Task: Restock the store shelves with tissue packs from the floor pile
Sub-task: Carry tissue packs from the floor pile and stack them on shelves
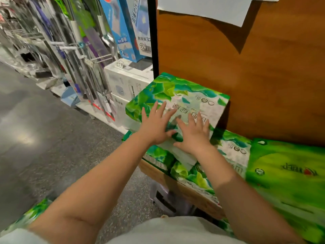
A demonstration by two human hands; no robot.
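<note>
Left hand [155, 127], right hand [193, 136] flat, gripping nothing, on top pack [177, 95]; push evenly toward panel [246, 76], square over lower pack [232, 152]

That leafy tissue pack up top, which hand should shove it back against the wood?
Probably the left hand: it lies flat nearer the top tissue pack's middle. The right hand sits at its near corner.

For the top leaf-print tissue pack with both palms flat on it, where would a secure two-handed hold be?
Probably its two short ends. The top tissue pack lies flat and wide on a lower pack, backed by the wooden panel. Left hand and right hand should come from the aisle side, fingers curling round the ends.
</note>
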